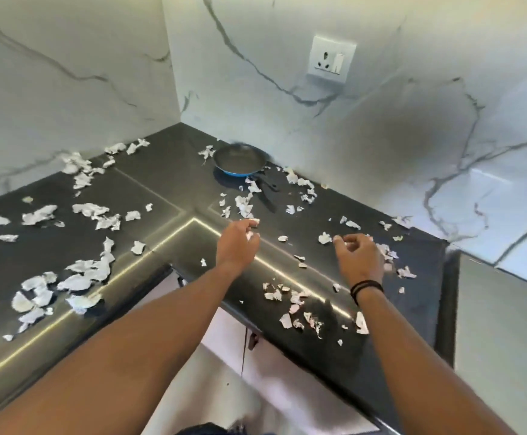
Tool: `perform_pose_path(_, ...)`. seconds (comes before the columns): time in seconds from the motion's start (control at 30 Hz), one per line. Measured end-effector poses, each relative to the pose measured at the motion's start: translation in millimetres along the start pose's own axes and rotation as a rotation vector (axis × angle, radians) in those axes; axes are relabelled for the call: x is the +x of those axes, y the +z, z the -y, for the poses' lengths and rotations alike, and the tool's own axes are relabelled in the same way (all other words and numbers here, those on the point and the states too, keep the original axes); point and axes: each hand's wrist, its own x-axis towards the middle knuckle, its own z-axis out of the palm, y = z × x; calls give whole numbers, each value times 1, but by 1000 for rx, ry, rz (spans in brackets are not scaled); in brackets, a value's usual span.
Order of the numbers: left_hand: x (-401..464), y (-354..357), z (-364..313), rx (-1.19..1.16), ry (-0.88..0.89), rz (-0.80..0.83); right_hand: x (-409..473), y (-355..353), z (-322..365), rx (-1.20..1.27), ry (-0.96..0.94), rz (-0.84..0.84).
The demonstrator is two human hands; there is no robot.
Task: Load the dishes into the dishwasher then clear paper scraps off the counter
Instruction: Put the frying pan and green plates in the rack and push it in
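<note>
While your left hand (238, 243) and right hand (361, 255) pinch paper scraps (89, 271), gather from the counter (168, 180) corner outwards.

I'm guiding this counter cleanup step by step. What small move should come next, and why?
Probably reach the right hand down to pinch the loose paper scrap just left of its fingertips. The left hand already grips scraps, and many still litter the black counter.

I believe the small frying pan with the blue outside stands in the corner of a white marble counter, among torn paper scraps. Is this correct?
Not quite. The head view shows a black stone counter, not white marble; only the walls are white marble. The small blue frying pan does stand in its corner, among torn white paper scraps.
</note>
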Motion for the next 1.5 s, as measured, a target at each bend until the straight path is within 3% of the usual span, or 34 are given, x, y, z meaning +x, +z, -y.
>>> perform_pose_path(0.2, 27, -34, 49, 90, -96, -43, 6, 81, 36, -68, -114, 214)
perform_pose_path(0.43, 60, -41, 102, 133, -111, -26, 29, 142, 76, -86, -180, 346)
perform_pose_path(0.6, 92, -40, 126, 69, -161, -4, 46, 168, 89, 16, -78, 391)
perform_pose_path(0.83, 123, -19, 142, 395, -202, 240, 88, 198, 85, -33, -55, 401)
perform_pose_path(1.2, 160, -24, 143, 485, -237, 403, 178, 243, 103, 14, 188, 283)
perform_pose_path(1.5, 172, -26, 140, 503, -248, 473, 227, 283, 94, -30, 358, 436)
